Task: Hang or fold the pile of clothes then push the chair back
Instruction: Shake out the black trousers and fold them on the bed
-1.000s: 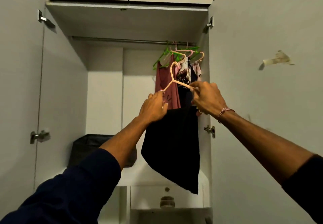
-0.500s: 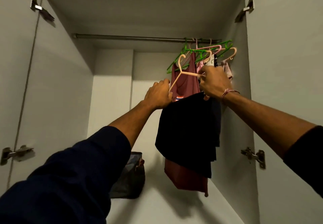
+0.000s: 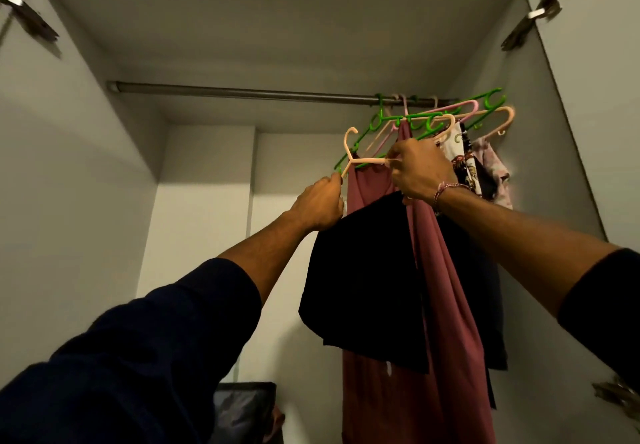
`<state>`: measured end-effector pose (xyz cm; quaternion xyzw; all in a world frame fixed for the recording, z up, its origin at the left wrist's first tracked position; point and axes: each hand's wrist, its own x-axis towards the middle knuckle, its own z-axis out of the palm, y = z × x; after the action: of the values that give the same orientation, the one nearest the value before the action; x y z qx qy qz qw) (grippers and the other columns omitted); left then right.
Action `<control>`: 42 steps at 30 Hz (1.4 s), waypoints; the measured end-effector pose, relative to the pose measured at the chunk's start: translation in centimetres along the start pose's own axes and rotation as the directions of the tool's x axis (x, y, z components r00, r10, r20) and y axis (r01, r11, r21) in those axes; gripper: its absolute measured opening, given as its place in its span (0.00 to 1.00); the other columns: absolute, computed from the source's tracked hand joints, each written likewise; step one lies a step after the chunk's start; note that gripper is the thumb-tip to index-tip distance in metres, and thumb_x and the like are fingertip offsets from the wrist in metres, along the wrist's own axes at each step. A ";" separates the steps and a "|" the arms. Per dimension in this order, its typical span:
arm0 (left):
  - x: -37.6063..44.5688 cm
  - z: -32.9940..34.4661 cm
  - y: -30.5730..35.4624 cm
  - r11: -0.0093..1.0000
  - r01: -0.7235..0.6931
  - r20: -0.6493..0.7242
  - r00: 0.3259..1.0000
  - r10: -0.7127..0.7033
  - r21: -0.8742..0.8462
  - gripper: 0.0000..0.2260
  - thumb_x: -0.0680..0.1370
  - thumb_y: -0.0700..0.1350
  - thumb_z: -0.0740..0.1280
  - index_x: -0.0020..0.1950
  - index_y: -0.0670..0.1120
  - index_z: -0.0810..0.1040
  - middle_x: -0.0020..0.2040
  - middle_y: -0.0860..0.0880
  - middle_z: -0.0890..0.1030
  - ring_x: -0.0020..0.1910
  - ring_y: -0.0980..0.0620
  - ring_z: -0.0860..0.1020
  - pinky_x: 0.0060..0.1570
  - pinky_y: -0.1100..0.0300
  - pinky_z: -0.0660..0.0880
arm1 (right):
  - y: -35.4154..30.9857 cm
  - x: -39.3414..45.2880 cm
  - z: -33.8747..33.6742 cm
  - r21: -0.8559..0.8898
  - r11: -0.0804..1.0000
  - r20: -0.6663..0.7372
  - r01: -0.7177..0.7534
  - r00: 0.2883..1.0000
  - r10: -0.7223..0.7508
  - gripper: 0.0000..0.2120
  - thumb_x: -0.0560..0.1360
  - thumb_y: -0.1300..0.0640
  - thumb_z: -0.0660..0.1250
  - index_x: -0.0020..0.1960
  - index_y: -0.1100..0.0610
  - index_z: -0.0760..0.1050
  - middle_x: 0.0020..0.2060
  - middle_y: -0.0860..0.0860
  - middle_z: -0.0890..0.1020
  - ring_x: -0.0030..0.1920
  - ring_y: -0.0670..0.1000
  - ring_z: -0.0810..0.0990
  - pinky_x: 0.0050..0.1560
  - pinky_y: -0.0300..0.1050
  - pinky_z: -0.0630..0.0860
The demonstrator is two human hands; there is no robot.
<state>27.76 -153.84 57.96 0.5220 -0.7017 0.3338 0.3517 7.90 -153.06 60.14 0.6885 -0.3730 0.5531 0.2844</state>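
Wardrobe's metal rail (image 3: 242,93) lies bare leftward; both hands, left (image 3: 317,203) and right (image 3: 417,171), grip a peach plastic hanger (image 3: 360,159) carrying a black garment (image 3: 360,281), its hem half hidden.

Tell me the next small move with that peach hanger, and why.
Probably lift the peach hanger up and hook it over the rod, left of the hangers already there. Both the left hand and right hand grip it, the black garment hangs from it, and its hook sits below the rod, not yet on.
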 end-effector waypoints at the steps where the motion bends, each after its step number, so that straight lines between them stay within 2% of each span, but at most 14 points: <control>1: 0.6 0.4 -0.5 1.000 -0.009 -0.004 1.000 0.009 0.006 0.14 0.83 0.40 0.59 0.68 0.40 0.67 0.62 0.39 0.76 0.55 0.41 0.77 0.56 0.45 0.76 | 0.2 0.8 0.7 -0.001 1.000 -0.005 0.005 1.000 -0.005 0.08 0.78 0.61 0.68 0.55 0.58 0.83 0.45 0.57 0.85 0.41 0.54 0.80 0.43 0.46 0.76; 5: 3.7 1.9 -2.9 0.999 -0.043 -0.031 0.999 0.044 0.030 0.13 0.83 0.39 0.59 0.68 0.39 0.68 0.60 0.39 0.76 0.53 0.42 0.76 0.53 0.47 0.76 | 0.7 4.4 3.4 -0.015 1.000 -0.035 0.010 0.999 -0.010 0.08 0.76 0.61 0.70 0.54 0.56 0.83 0.46 0.56 0.84 0.41 0.54 0.80 0.45 0.48 0.80; 8: 5.7 2.8 -4.2 0.997 -0.065 -0.042 0.997 0.067 0.048 0.14 0.82 0.38 0.60 0.68 0.39 0.67 0.61 0.39 0.76 0.54 0.42 0.76 0.53 0.48 0.76 | 1.1 6.7 5.0 -0.030 1.000 -0.050 0.001 0.999 -0.003 0.08 0.76 0.63 0.69 0.51 0.56 0.84 0.44 0.55 0.84 0.41 0.55 0.80 0.42 0.47 0.79; 11: 7.5 3.8 -5.3 0.996 -0.081 -0.050 0.995 0.083 0.048 0.15 0.82 0.39 0.61 0.68 0.39 0.67 0.61 0.39 0.76 0.55 0.42 0.76 0.54 0.48 0.76 | 1.6 8.9 6.4 -0.029 1.000 -0.056 0.000 0.998 -0.002 0.08 0.74 0.62 0.69 0.50 0.56 0.85 0.43 0.57 0.85 0.43 0.57 0.83 0.46 0.54 0.84; 13: 8.9 4.4 -6.3 0.994 -0.091 -0.052 0.994 0.095 0.063 0.15 0.82 0.40 0.62 0.68 0.39 0.67 0.61 0.39 0.76 0.55 0.42 0.76 0.54 0.47 0.76 | 2.0 10.5 7.7 -0.035 0.999 -0.064 -0.003 0.998 0.000 0.08 0.74 0.61 0.69 0.50 0.55 0.86 0.43 0.58 0.86 0.45 0.59 0.84 0.49 0.55 0.83; 15: 10.5 4.8 -7.4 0.992 -0.098 -0.065 0.992 0.104 0.080 0.14 0.82 0.40 0.62 0.67 0.39 0.68 0.61 0.39 0.76 0.55 0.41 0.76 0.55 0.46 0.76 | 2.2 11.9 8.7 -0.048 0.999 -0.064 -0.003 0.998 0.000 0.08 0.75 0.60 0.69 0.51 0.54 0.86 0.44 0.57 0.85 0.47 0.59 0.83 0.50 0.53 0.82; 21: 14.1 5.6 -9.0 0.993 -0.076 -0.086 0.993 0.084 0.094 0.12 0.82 0.40 0.59 0.64 0.38 0.70 0.60 0.38 0.77 0.54 0.39 0.77 0.55 0.43 0.76 | 2.8 15.6 10.8 -0.038 0.999 -0.066 -0.023 0.998 0.021 0.08 0.77 0.61 0.69 0.53 0.53 0.85 0.46 0.56 0.85 0.47 0.58 0.83 0.43 0.46 0.75; 24: 15.4 6.4 -8.9 0.991 -0.075 -0.088 0.993 0.085 0.110 0.12 0.81 0.40 0.58 0.63 0.38 0.71 0.59 0.37 0.78 0.54 0.38 0.77 0.54 0.42 0.76 | 3.2 17.1 11.1 -0.021 1.000 -0.084 -0.007 0.996 0.006 0.10 0.76 0.62 0.68 0.54 0.53 0.85 0.48 0.58 0.85 0.49 0.59 0.83 0.50 0.51 0.81; 27: 16.3 6.7 -8.7 0.993 -0.072 -0.099 0.992 0.081 0.093 0.11 0.81 0.40 0.58 0.62 0.38 0.71 0.59 0.37 0.78 0.54 0.37 0.77 0.54 0.43 0.76 | 3.2 18.0 10.6 -0.046 0.999 -0.122 0.010 0.992 -0.016 0.11 0.76 0.62 0.67 0.55 0.55 0.84 0.50 0.60 0.84 0.54 0.62 0.81 0.58 0.53 0.78; 30: 16.9 6.8 -8.4 0.993 -0.079 -0.128 0.988 0.090 0.091 0.09 0.81 0.40 0.57 0.59 0.39 0.70 0.58 0.36 0.77 0.54 0.36 0.77 0.52 0.44 0.76 | 3.3 18.6 9.3 -0.021 1.000 -0.172 -0.003 0.985 -0.001 0.11 0.76 0.62 0.67 0.56 0.56 0.85 0.50 0.62 0.84 0.50 0.64 0.82 0.55 0.55 0.81; 34: 17.5 7.1 -7.9 0.994 -0.088 -0.162 0.982 0.097 0.066 0.09 0.81 0.40 0.57 0.59 0.38 0.70 0.58 0.36 0.77 0.54 0.35 0.77 0.50 0.47 0.75 | 3.3 19.0 7.6 -0.030 0.999 -0.221 -0.023 0.975 0.016 0.11 0.76 0.62 0.67 0.56 0.57 0.84 0.49 0.62 0.84 0.46 0.62 0.82 0.51 0.51 0.81; 39: 17.5 7.4 -7.0 0.995 -0.089 -0.177 0.980 0.096 0.050 0.08 0.81 0.39 0.56 0.57 0.38 0.69 0.57 0.35 0.77 0.53 0.35 0.76 0.49 0.46 0.73 | 3.1 18.6 6.5 -0.050 0.999 -0.182 -0.007 0.983 -0.003 0.09 0.78 0.62 0.68 0.56 0.58 0.84 0.48 0.59 0.84 0.43 0.59 0.79 0.45 0.46 0.77; 42: 17.3 7.5 -6.5 0.992 -0.116 -0.182 0.976 0.122 0.042 0.09 0.82 0.40 0.56 0.58 0.38 0.69 0.58 0.35 0.77 0.53 0.35 0.76 0.49 0.46 0.73 | 3.4 17.8 5.8 -0.063 0.998 -0.158 -0.010 0.987 0.000 0.09 0.77 0.62 0.68 0.56 0.59 0.84 0.49 0.60 0.84 0.45 0.60 0.80 0.47 0.47 0.78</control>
<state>29.41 -170.26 69.18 0.4513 -0.6908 0.4121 0.3865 10.19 -163.18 76.10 0.6322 -0.3682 0.5945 0.3335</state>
